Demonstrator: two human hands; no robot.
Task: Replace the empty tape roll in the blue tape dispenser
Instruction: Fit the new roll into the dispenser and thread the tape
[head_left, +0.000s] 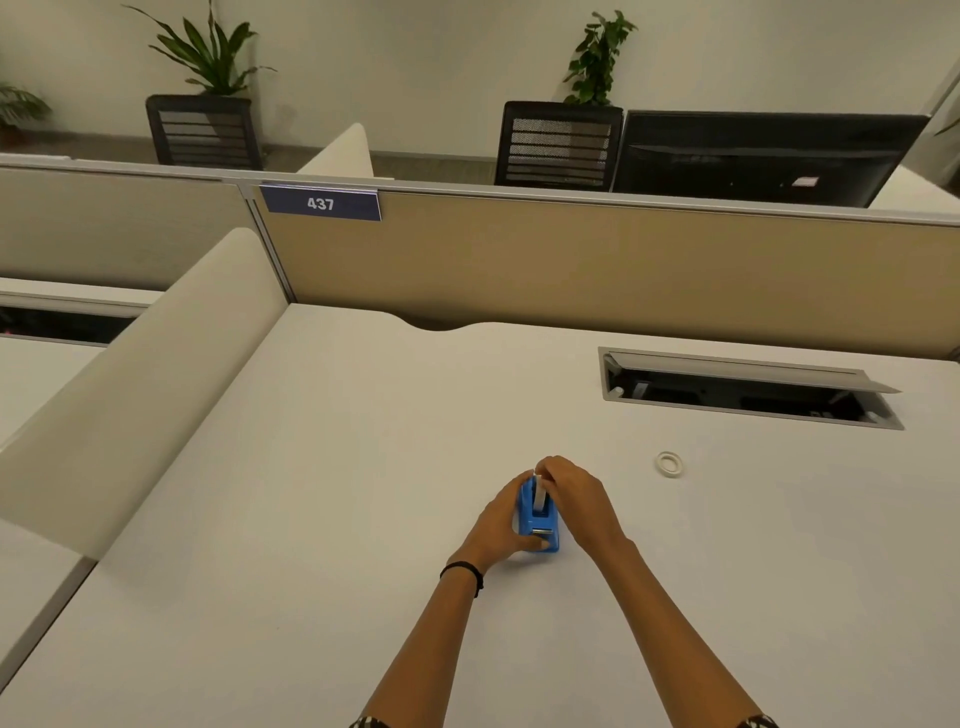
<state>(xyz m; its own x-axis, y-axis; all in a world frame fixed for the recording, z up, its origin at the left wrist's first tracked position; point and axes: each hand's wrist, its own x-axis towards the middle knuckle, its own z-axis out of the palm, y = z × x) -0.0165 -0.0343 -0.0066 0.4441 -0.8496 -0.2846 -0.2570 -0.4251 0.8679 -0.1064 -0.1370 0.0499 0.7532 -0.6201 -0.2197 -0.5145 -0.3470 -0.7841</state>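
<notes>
The blue tape dispenser (540, 525) stands on the white desk (363, 519), cutter end facing me. My left hand (501, 522) wraps its left side, thumb at the front corner. My right hand (571, 493) rests over its top and right side, fingertips pinching a white tape roll (539, 493) that sits upright in the dispenser's slot. A small white ring, the bare tape core (669, 463), lies flat on the desk to the right, apart from both hands.
An open cable tray (748, 389) is sunk into the desk at the back right. A beige partition (571, 260) with a "437" label (320, 203) closes the far edge, and a curved side divider (156, 364) runs along the left. Chairs, a monitor and plants stand beyond.
</notes>
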